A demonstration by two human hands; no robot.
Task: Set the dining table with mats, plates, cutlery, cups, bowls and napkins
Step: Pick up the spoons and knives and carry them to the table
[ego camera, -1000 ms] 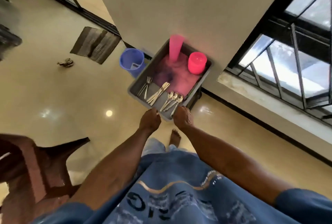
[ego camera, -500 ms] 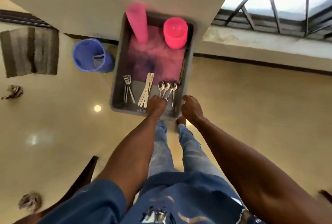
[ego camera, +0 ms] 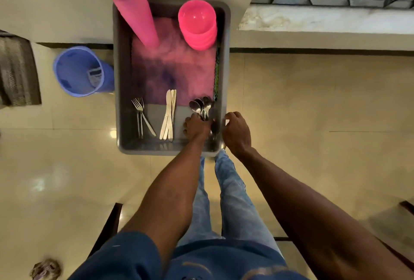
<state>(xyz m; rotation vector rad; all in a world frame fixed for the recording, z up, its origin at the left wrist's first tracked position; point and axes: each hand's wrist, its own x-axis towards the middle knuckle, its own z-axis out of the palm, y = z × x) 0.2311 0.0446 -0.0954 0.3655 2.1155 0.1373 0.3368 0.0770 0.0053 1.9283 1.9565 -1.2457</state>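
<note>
Cutlery lay shiny in the grey tub's [ego camera: 122, 77] near end, forks [ego camera: 140, 118] leftmost, then knives [ego camera: 168, 118], then spoons [ego camera: 201, 106] whose handles the left hand [ego camera: 197, 128] gripped, while the right hand [ego camera: 236, 132] hovered loosely curled at the rim.

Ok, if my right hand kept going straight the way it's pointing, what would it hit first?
Probably the right wall of the grey tub, since the right hand hovers just outside it, fingers toward it; depth is unclear.
</note>
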